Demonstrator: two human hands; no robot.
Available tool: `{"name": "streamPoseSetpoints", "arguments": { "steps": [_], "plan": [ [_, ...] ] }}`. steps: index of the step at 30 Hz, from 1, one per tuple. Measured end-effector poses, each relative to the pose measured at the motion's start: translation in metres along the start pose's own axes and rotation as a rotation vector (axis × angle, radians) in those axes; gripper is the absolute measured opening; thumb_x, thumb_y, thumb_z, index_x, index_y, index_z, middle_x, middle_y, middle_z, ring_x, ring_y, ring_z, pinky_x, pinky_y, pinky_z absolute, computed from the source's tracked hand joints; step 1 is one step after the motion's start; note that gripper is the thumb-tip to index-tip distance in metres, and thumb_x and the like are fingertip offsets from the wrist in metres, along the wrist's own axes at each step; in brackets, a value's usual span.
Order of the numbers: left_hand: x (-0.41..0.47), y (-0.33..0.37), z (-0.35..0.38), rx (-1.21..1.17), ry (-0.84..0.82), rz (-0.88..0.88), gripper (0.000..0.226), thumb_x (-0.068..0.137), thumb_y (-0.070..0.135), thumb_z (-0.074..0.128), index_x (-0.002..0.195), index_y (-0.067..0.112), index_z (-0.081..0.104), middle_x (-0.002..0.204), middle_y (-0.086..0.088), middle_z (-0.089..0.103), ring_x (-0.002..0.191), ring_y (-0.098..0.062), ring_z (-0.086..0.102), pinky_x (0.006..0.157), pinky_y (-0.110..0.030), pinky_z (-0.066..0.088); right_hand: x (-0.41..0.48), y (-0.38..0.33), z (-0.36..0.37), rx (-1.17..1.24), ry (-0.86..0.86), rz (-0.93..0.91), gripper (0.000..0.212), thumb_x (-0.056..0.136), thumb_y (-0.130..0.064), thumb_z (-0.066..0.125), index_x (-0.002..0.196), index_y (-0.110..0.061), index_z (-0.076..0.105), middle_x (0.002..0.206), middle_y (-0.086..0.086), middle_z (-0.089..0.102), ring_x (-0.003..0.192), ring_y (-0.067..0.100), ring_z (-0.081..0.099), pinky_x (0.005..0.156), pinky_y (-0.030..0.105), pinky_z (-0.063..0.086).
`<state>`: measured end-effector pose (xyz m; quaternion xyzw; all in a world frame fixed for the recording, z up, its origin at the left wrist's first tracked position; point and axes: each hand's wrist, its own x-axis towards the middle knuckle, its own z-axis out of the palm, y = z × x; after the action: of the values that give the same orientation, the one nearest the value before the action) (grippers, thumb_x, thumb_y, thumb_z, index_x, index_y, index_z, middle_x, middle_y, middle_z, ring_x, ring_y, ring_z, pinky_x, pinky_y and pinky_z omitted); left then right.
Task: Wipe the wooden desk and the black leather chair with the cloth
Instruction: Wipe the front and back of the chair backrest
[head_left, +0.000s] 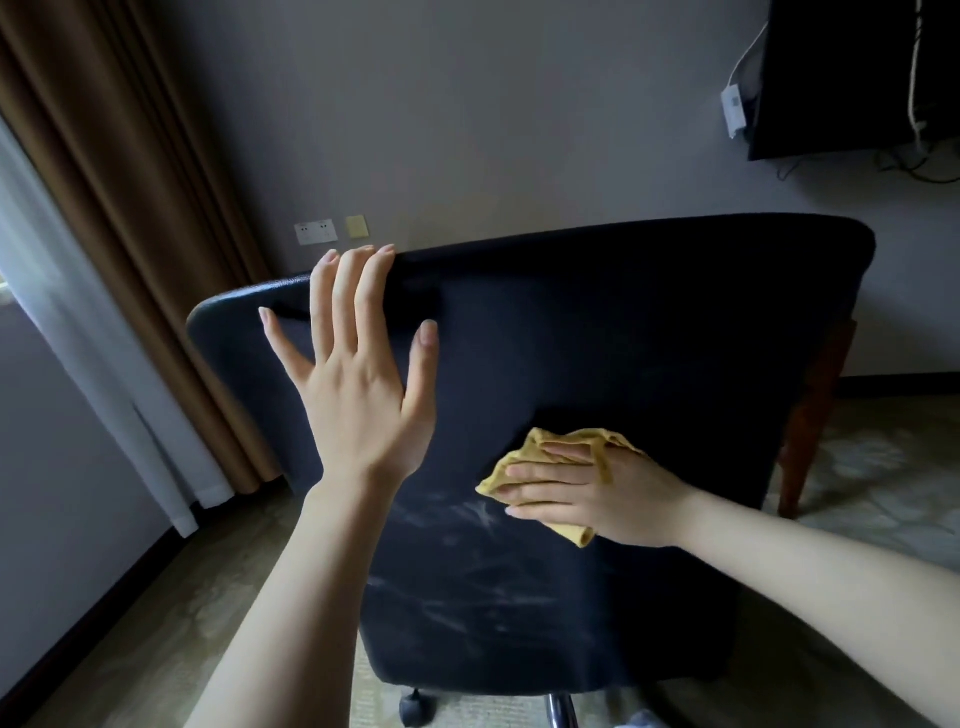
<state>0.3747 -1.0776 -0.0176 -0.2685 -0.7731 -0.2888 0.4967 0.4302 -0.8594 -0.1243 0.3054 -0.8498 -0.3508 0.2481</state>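
The back of the black leather chair (623, 338) fills the middle of the view, with pale smears on its lower part. My left hand (358, 374) lies flat against the upper left of the backrest, fingers spread and straight, fingertips at the top edge. My right hand (587, 493) presses the yellow cloth (540, 447) flat against the middle of the backrest, fingers straight on top of it. The cloth is bunched under the palm. Of the wooden desk only a reddish-brown leg (810, 415) shows behind the chair's right side.
A brown curtain (130, 234) and a white sheer hang at the left by the window. A wall socket (315, 232) sits on the grey wall behind the chair. A dark screen with cables (852, 78) hangs at upper right. A chair castor (413, 706) stands on the carpet.
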Motion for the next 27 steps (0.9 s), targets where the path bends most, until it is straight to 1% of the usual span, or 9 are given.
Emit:
{"name": "streamPoseSetpoints", "arguments": {
  "steps": [3, 4, 7, 9, 14, 19, 22, 24, 27],
  "plan": [
    [0.000, 0.001, 0.003, -0.027, 0.018, -0.021, 0.051, 0.093, 0.036, 0.037, 0.141, 0.018, 0.038, 0.147, 0.002, 0.039, 0.143, -0.017, 0.021, 0.113, -0.062, 0.002, -0.029, 0.016, 0.000, -0.135, -0.043, -0.018, 0.063, 0.078, -0.013, 0.060, 0.137, -0.029, 0.048, 0.147, -0.012, 0.037, 0.137, 0.008, 0.030, 0.116, 0.034, 0.016],
    [0.000, 0.001, 0.004, -0.032, 0.026, -0.025, 0.051, 0.093, 0.036, 0.037, 0.141, 0.018, 0.038, 0.147, 0.003, 0.039, 0.143, -0.017, 0.021, 0.113, -0.062, 0.001, -0.037, 0.022, -0.003, -0.176, -0.041, 0.003, 0.066, 0.077, -0.012, 0.058, 0.139, -0.029, 0.045, 0.148, -0.012, 0.035, 0.137, 0.008, 0.028, 0.114, 0.035, 0.014],
    [0.000, 0.000, 0.008, -0.038, 0.050, -0.022, 0.051, 0.093, 0.035, 0.038, 0.141, 0.018, 0.037, 0.147, 0.002, 0.038, 0.143, -0.017, 0.020, 0.112, -0.061, 0.000, -0.056, 0.044, -0.012, -0.261, -0.021, 0.093, 0.060, 0.088, -0.004, 0.032, 0.140, -0.032, 0.042, 0.148, -0.013, 0.032, 0.136, 0.009, 0.029, 0.114, 0.037, 0.014],
    [-0.001, -0.001, 0.010, -0.041, 0.066, -0.024, 0.050, 0.093, 0.035, 0.037, 0.140, 0.018, 0.037, 0.147, 0.001, 0.038, 0.144, -0.018, 0.020, 0.112, -0.061, 0.000, -0.057, 0.061, -0.024, -0.290, 0.028, 0.134, 0.059, 0.092, -0.001, 0.024, 0.141, -0.031, 0.040, 0.147, -0.012, 0.034, 0.137, 0.010, 0.031, 0.115, 0.037, 0.015],
    [0.000, -0.006, 0.016, -0.067, 0.120, -0.018, 0.048, 0.093, 0.034, 0.039, 0.138, 0.015, 0.040, 0.146, -0.001, 0.040, 0.143, -0.019, 0.021, 0.111, -0.058, -0.001, -0.026, 0.087, -0.057, -0.340, 0.189, 0.159, 0.053, 0.095, -0.007, 0.025, 0.142, -0.030, 0.035, 0.147, -0.009, 0.033, 0.137, 0.013, 0.030, 0.113, 0.041, 0.009],
    [0.004, -0.014, 0.016, -0.105, 0.164, -0.049, 0.047, 0.091, 0.030, 0.041, 0.134, 0.010, 0.043, 0.142, -0.005, 0.043, 0.141, -0.019, 0.024, 0.111, -0.056, 0.001, 0.025, 0.067, -0.075, -0.234, 0.298, 0.235, 0.050, 0.096, -0.012, 0.028, 0.142, -0.028, 0.039, 0.147, -0.007, 0.038, 0.138, 0.015, 0.031, 0.115, 0.045, 0.004],
    [0.005, -0.020, 0.012, -0.135, 0.161, -0.069, 0.045, 0.092, 0.027, 0.040, 0.132, 0.008, 0.044, 0.140, -0.006, 0.045, 0.139, -0.021, 0.027, 0.112, -0.052, 0.005, 0.058, 0.051, -0.076, -0.178, 0.230, 0.197, 0.047, 0.098, -0.019, 0.027, 0.144, -0.026, 0.037, 0.152, -0.003, 0.031, 0.141, 0.018, 0.026, 0.114, 0.047, -0.001],
    [0.007, -0.028, 0.005, -0.124, 0.129, -0.073, 0.044, 0.092, 0.026, 0.040, 0.132, 0.008, 0.044, 0.139, -0.007, 0.045, 0.138, -0.023, 0.030, 0.113, -0.052, 0.010, 0.077, 0.036, -0.069, -0.204, 0.153, 0.154, 0.051, 0.098, -0.024, 0.016, 0.149, -0.027, 0.022, 0.157, -0.001, 0.016, 0.145, 0.019, 0.012, 0.113, 0.048, -0.011],
    [0.012, -0.041, -0.009, -0.027, 0.057, -0.072, 0.043, 0.092, 0.027, 0.038, 0.131, 0.010, 0.044, 0.139, -0.007, 0.046, 0.135, -0.022, 0.034, 0.113, -0.056, 0.015, 0.093, 0.008, -0.049, -0.071, 0.014, 0.074, 0.053, 0.099, -0.017, 0.011, 0.151, -0.023, 0.010, 0.159, -0.001, 0.002, 0.146, 0.017, -0.004, 0.116, 0.043, -0.014]
  ]
}}
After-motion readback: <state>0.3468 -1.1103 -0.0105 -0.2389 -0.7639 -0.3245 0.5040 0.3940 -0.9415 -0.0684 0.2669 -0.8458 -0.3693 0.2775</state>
